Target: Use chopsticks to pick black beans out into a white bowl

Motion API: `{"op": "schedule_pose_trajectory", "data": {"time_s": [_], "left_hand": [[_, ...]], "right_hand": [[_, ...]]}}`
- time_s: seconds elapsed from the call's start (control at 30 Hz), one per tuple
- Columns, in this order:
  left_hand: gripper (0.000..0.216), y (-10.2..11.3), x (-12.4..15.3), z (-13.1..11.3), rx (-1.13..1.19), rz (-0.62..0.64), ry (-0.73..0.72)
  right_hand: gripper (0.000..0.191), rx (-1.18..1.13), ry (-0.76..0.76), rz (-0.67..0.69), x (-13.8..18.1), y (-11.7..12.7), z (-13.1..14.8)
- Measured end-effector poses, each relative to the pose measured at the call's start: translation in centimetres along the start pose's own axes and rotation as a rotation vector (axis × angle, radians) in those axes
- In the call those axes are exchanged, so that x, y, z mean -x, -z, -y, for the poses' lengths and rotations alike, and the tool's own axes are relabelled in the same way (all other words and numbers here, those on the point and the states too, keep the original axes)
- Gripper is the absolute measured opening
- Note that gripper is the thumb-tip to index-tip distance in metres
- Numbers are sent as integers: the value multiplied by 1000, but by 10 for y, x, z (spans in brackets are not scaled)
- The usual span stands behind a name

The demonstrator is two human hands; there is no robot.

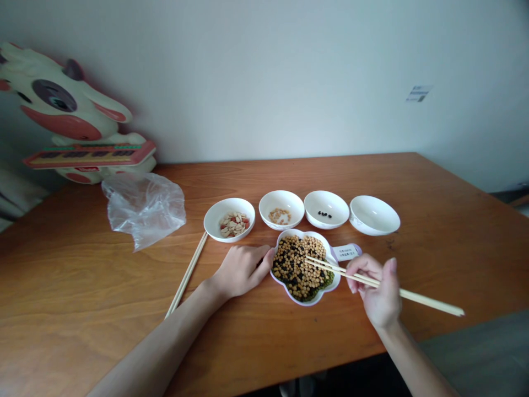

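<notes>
A white flower-shaped dish (281, 278) with a lilac rim stands near the middle of the table, filled with soybeans, black beans and green mung beans. My left hand (243, 269) is closed at its left rim, the thumb touching the edge and the fingertips partly hidden. My right hand (378, 289) grips a pair of wooden chopsticks (425, 300). Their tips are close together among the beans; I cannot tell whether a bean is between them. Behind the dish are white bowls: one with pale and reddish pieces (210, 220), one with soybeans (281, 196), one with several black beans (326, 197).
At the right end of the row sits an empty white bowl (374, 214). A second pair of chopsticks (188, 273) lies left of my left forearm. Farther back on the left are a crumpled clear plastic bag (144, 207) and a cow-shaped toy keyboard (91, 127) by the wall.
</notes>
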State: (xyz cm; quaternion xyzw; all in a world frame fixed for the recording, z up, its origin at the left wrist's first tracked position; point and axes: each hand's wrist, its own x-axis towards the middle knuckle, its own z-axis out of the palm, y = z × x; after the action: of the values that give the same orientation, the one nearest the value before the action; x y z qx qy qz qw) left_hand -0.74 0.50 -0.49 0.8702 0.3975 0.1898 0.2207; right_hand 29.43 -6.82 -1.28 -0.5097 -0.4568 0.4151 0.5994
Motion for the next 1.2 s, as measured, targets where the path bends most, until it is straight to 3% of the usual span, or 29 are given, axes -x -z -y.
{"op": "schedule_pose_trajectory", "data": {"time_s": [1.2], "left_hand": [[43,-1,1,2,-18,7,14]], "right_hand": [[79,1,-44,6,-1,-3,1]]}}
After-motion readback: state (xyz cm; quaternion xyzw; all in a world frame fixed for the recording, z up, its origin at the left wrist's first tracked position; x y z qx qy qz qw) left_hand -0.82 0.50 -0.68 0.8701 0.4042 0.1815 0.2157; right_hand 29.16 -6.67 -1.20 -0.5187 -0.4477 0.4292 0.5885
